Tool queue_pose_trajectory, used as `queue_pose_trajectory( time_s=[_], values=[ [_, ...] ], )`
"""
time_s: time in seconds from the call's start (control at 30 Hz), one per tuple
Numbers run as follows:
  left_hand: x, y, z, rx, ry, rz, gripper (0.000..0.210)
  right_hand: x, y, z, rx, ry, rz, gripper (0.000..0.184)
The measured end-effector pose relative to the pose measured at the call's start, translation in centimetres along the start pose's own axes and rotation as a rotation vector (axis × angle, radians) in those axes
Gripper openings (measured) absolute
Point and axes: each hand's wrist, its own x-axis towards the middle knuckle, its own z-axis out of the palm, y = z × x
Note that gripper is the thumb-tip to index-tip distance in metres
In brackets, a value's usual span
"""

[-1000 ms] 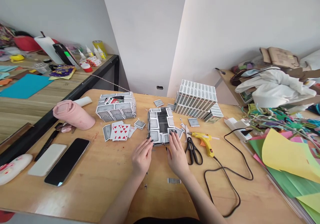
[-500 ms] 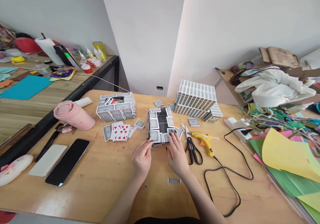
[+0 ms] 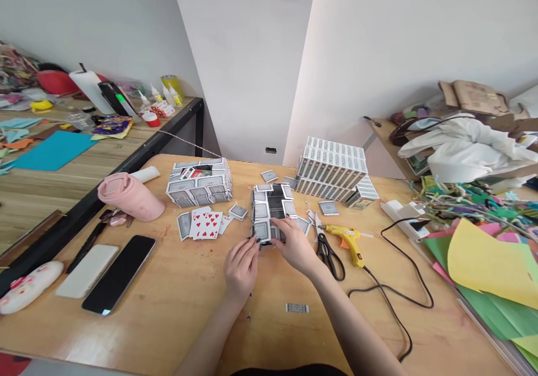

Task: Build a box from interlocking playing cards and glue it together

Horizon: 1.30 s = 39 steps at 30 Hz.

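In front of me is a box made of playing cards (image 3: 261, 196), with grey patterned backs outward and a dark strip along the middle of its top. My left hand (image 3: 241, 265) has its fingertips pinched together at the near left corner of this box. My right hand (image 3: 296, 244) grips the near edge, fingers bent over the top and thumb at the front side. A larger card-covered box (image 3: 199, 184), with an opening in its top, stands back to the left. Loose playing cards (image 3: 205, 223) lie beside it, some face up.
Right of my hands lie black-handled scissors (image 3: 330, 256) and a yellow glue gun (image 3: 351, 242) with a looping black cable. Stacked card packs (image 3: 332, 166) stand behind. On the left are a black phone (image 3: 120, 275), a white case (image 3: 87, 270) and a pink roll (image 3: 131, 196). Coloured paper (image 3: 496, 264) covers the right side.
My right hand has shifted left along the box's near edge, its fingers going from lying flat on top to bent around the edge. My left hand stays at the corner. The view has shifted slightly.
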Motion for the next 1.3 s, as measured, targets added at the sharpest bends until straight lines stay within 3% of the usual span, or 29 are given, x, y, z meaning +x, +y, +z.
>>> queue_pose_trajectory(
  time_s=[0.23,0.37,0.57,0.7,0.83,0.97,1.2,1.3],
  values=[
    [-0.3,0.0,0.2,-0.021,-0.035,-0.089,0.036,-0.5,0.1,0.0,0.166,0.101,0.061,0.034],
    [-0.2,-0.2,0.2,-0.029,-0.119,-0.098,0.041,-0.5,0.4,-0.5,0.260,0.063,0.027,0.012],
    [0.0,0.0,0.0,0.035,-0.200,-0.079,0.046,-0.4,0.4,-1.0,0.318,0.010,0.034,0.005],
    [-0.2,0.2,0.2,0.026,-0.133,-0.085,0.043,0.1,0.0,-0.3,0.223,0.038,0.126,0.005],
    [-0.4,0.8,0.5,0.004,-0.076,-0.123,0.047,0.7,-0.5,0.6,0.140,0.061,0.268,0.022],
    [-0.8,1.1,0.5,0.028,-0.099,-0.075,0.049,1.1,-0.9,1.2,0.092,0.080,0.271,0.026],
    [-1.8,1.3,1.0,0.059,-0.128,-0.056,0.051,1.3,-0.9,0.4,0.418,0.030,0.456,0.039],
    [-2.0,1.5,1.3,0.086,-0.125,-0.073,0.053,1.4,-0.9,0.2,0.462,0.018,0.507,0.040]
  ],
)
